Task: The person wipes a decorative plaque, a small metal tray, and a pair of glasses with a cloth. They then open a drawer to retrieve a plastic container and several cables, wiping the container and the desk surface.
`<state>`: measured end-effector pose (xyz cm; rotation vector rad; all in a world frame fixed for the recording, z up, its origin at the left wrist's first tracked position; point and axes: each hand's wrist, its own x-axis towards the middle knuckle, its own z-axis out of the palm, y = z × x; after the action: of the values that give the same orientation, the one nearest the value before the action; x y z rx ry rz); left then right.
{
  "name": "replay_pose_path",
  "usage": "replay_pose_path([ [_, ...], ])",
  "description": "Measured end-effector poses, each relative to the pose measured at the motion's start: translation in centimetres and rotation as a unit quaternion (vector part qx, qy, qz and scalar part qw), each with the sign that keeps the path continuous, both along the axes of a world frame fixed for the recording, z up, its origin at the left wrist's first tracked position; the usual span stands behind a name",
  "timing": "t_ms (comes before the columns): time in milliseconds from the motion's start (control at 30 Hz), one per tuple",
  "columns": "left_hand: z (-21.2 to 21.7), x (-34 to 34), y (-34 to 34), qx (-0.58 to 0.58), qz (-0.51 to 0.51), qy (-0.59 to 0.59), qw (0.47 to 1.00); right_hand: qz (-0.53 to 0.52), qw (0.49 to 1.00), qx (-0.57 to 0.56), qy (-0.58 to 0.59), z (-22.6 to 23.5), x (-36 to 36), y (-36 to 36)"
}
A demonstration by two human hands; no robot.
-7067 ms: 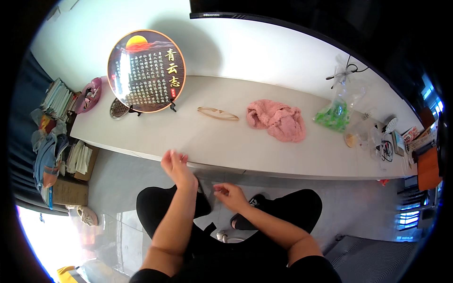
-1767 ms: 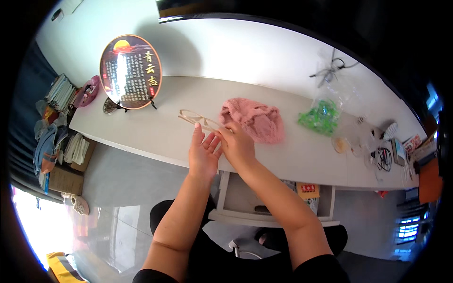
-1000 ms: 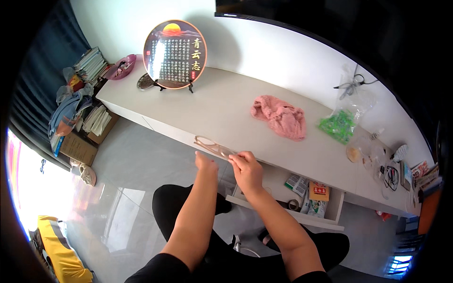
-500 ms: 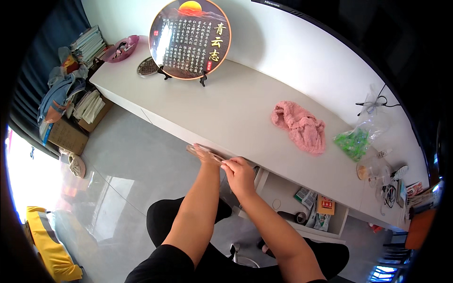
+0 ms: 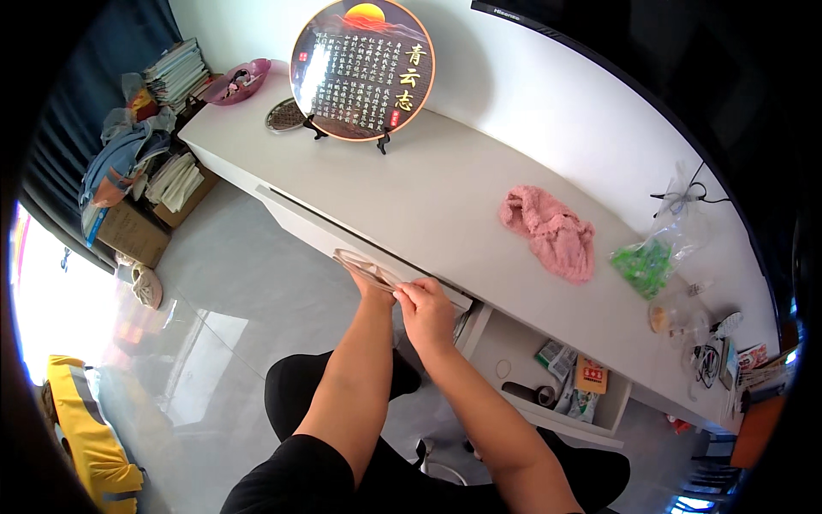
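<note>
My right hand [image 5: 425, 310] pinches the near end of a flat, oblong thing with a thin beige rim [image 5: 368, 267]; its kind is unclear. My left hand [image 5: 372, 287] is against its far part, with the fingers partly hidden behind it. Both hands are beside the front of a long drawer [image 5: 304, 230] of the pale cabinet, which stands slightly pulled out, leaving a dark gap under the cabinet top [image 5: 385, 184]. To the right of my right hand, a second drawer [image 5: 501, 347] is pulled out further, with small packets [image 5: 556, 358] and a dark roll [image 5: 544, 396] inside.
A pink fuzzy cloth [image 5: 548, 233] lies on the top. Further left stand a round plaque [image 5: 364, 73] on black feet and a pink bowl [image 5: 235, 84]. A bag of green pieces [image 5: 644, 264] sits at right. Boxes [image 5: 133, 233] stand on the floor at left.
The long drawer has come out a little, opening a gap under the top. The beige-rimmed thing has tilted up, showing more of its face. My right hand has shifted slightly left.
</note>
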<state>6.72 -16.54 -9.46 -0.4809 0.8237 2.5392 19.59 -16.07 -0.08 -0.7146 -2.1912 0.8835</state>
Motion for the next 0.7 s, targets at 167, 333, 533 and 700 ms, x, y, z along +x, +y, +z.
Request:
replay_pose_path([
  [167,-2.2,0.7,-3.9,-0.023,0.048,-0.103,0.993,0.041,0.999,0.001,0.022,-0.4,0.8,-2.8],
  [333,1.7,1.8,-6.6,-0.162,0.088,-0.040,0.982,0.005,0.998,0.028,0.063,0.4,1.4,-2.4],
  [533,7.1,2.6,-8.5,-0.462,0.147,0.132,0.865,0.006,0.998,0.060,-0.029,-0.2,2.4,0.2],
  [700,5.6,4.5,-9.4,-0.254,0.027,0.099,0.962,0.047,0.990,0.082,-0.104,-2.5,-0.3,-0.8],
])
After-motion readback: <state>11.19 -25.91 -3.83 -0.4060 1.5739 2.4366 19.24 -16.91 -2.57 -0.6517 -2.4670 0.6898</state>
